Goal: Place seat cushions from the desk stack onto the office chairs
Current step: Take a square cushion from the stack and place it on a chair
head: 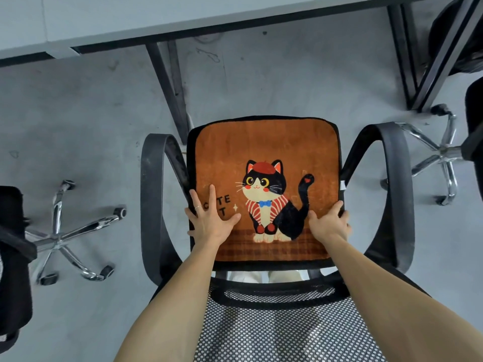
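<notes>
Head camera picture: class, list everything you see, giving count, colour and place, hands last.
cushion: one, orange with a black cat picture, on the middle chair's seat.
middle chair: one, black, mesh back, centre.
left chair: one, black with chrome base, left edge, partly seen.
right chair: one, black with chrome base, right edge, partly seen.
dark shape: one, black, top right behind desk legs, unclear.
desk: one, pale grey top, black legs, along the top.
floor: one, grey, all around.
left hand: one, flat on the cushion's left side, ring on a finger.
right hand: one, gripping the cushion's right edge.
</notes>
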`<state>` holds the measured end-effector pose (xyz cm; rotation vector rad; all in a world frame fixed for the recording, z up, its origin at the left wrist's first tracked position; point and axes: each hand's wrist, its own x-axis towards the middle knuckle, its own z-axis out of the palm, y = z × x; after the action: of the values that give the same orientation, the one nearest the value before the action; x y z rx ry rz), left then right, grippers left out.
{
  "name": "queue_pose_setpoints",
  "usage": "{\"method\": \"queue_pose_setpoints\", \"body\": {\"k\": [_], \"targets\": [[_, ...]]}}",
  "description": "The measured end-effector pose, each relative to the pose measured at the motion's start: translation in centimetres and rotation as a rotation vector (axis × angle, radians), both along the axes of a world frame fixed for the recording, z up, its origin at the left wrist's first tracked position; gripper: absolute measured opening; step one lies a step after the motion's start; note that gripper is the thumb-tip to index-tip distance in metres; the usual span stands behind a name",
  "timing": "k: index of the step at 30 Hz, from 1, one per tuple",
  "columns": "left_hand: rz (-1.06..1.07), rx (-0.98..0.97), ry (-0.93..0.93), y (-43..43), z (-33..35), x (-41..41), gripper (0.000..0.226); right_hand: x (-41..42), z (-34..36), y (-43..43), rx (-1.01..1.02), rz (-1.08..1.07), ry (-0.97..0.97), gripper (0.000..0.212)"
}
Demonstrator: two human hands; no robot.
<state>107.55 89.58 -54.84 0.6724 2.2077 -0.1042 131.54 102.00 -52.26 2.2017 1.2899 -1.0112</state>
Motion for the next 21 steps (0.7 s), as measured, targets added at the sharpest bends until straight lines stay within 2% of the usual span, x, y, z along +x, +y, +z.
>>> {"method": "queue_pose_setpoints", "body": {"k": [5, 13, 21], "targets": [[0.016, 0.008, 0.028, -0.2, -0.1, 0.5, 0.112, 0.6, -0.4, 0.6, 0.09, -0.041, 0.045, 0.086], [-0.01, 0.001, 0.085, 0.1, -0.1, 0.7, 0.11, 1.3, -0.7, 1.4, 0.188, -0.127, 0.116, 0.064], [-0.05, -0.019, 0.124, 0.2, -0.3, 0.6, 0.109, 1.2, -1.0, 1.1, 0.167, -0.026, 0.12, 0.076]]}}
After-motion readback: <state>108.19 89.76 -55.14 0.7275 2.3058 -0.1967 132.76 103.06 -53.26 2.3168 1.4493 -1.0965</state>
